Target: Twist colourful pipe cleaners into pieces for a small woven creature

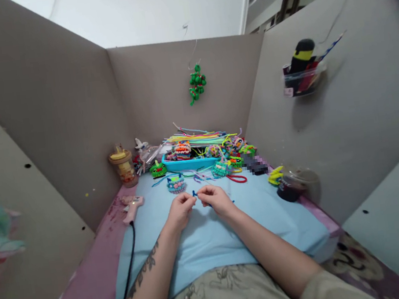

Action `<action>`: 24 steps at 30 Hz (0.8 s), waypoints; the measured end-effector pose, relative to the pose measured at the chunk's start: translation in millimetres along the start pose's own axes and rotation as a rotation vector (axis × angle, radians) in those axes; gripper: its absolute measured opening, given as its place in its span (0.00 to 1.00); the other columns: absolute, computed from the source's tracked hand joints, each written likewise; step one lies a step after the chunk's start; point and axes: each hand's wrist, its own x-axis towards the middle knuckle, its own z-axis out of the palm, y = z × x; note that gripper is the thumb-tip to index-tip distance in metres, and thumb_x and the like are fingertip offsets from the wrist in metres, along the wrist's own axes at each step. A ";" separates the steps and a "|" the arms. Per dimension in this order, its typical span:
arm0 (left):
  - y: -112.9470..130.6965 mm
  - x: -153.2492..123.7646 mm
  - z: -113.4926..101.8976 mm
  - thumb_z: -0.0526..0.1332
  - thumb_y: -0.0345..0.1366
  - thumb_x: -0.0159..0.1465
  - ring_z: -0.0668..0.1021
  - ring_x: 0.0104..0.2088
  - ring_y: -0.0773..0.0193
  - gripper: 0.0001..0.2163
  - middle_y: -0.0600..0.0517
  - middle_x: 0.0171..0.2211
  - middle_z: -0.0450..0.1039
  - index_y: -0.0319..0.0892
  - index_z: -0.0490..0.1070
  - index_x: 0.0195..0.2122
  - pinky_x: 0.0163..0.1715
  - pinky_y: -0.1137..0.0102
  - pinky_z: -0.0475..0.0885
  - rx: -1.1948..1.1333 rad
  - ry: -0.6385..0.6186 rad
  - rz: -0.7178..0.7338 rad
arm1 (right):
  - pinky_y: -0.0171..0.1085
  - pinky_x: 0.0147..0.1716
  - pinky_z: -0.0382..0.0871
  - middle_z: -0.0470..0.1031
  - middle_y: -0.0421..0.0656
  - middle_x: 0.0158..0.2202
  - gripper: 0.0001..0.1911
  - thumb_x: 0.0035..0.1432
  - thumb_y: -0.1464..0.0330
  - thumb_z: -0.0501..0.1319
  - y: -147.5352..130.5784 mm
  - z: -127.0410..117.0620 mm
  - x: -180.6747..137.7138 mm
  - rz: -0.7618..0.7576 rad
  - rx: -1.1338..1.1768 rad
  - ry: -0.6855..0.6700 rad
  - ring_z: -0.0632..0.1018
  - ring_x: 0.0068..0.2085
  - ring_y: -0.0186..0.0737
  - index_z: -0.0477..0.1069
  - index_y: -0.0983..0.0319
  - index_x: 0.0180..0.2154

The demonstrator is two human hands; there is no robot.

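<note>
A dark blue pipe cleaner [194,193] is pinched between my two hands above the light blue cloth [263,229]. My left hand [182,210] grips one side of its small bent end with thumb and forefinger. Close beside it, my right hand [217,200] pinches the other side, and a bit of blue shows below and past that hand. Just beyond my left hand sits a small teal and pink fuzzy figure [176,184] with dark blue ear-like tips. My fingers hide part of the pipe cleaner.
A pink glue gun [133,209] with a black cord lies left. At the back, a blue tray [190,164] holds colourful pipe cleaners and fuzzy figures. A lidded cup [123,167] stands back left, a dark container [290,190] right. Grey panels [175,83] enclose the table.
</note>
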 end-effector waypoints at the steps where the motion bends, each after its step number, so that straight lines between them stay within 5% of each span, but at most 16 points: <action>1: 0.4 -0.4 0.9 0.62 0.39 0.51 0.58 0.17 0.75 0.11 0.60 0.15 0.56 0.39 0.61 0.21 0.17 0.77 0.52 0.091 0.053 0.078 | 0.30 0.18 0.57 0.66 0.35 0.16 0.09 0.41 0.65 0.64 0.3 0.5 -0.8 -0.006 -0.023 0.016 0.65 0.18 0.29 0.70 0.64 0.25; 5: 3.3 -5.7 6.2 0.58 0.33 0.54 0.63 0.22 0.71 0.09 0.57 0.18 0.59 0.39 0.62 0.18 0.25 0.75 0.58 0.522 0.211 0.412 | 0.31 0.19 0.55 0.64 0.35 0.16 0.08 0.43 0.65 0.62 3.4 1.4 -3.6 -0.067 -0.168 0.106 0.63 0.18 0.29 0.70 0.64 0.25; 9: 1.5 -11.7 10.9 0.55 0.30 0.56 0.65 0.24 0.69 0.09 0.56 0.20 0.60 0.40 0.63 0.19 0.27 0.74 0.59 0.777 0.227 0.600 | 0.31 0.24 0.59 0.67 0.37 0.21 0.08 0.44 0.65 0.62 5.7 5.5 -5.6 -0.141 -0.245 0.173 0.65 0.23 0.31 0.69 0.64 0.24; 19: -0.4 -13.0 10.7 0.56 0.36 0.60 0.70 0.27 0.67 0.08 0.52 0.25 0.68 0.41 0.71 0.28 0.28 0.74 0.65 0.777 0.172 0.626 | 0.33 0.27 0.60 0.65 0.38 0.21 0.09 0.49 0.66 0.56 8.8 3.6 1.2 -0.242 -0.375 0.192 0.66 0.25 0.34 0.66 0.63 0.22; 24: -4.4 -7.8 4.8 0.54 0.36 0.62 0.74 0.30 0.67 0.13 0.48 0.37 0.73 0.43 0.69 0.46 0.25 0.75 0.69 0.494 0.169 0.547 | 0.36 0.38 0.62 0.68 0.41 0.31 0.06 0.52 0.69 0.56 -8.5 -11.6 7.8 -0.527 -0.598 -0.052 0.69 0.36 0.37 0.67 0.62 0.26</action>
